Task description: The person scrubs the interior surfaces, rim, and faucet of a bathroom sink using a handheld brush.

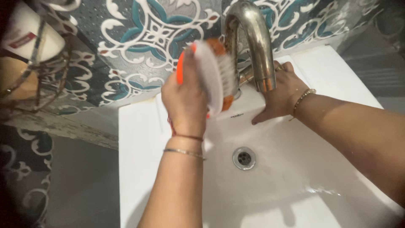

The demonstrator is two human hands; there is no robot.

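Your left hand grasps the light, stiff brush by its back; right hand lies flat, fingers released, beside the tap

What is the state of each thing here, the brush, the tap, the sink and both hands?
Scrub brush: held upright, bristles facing the tap, blurred.
Tap: no water seen flowing.
Sink: wet, drain open.
Left hand: closed on the brush.
Right hand: flat against the tap base, fingers spread on the sink.
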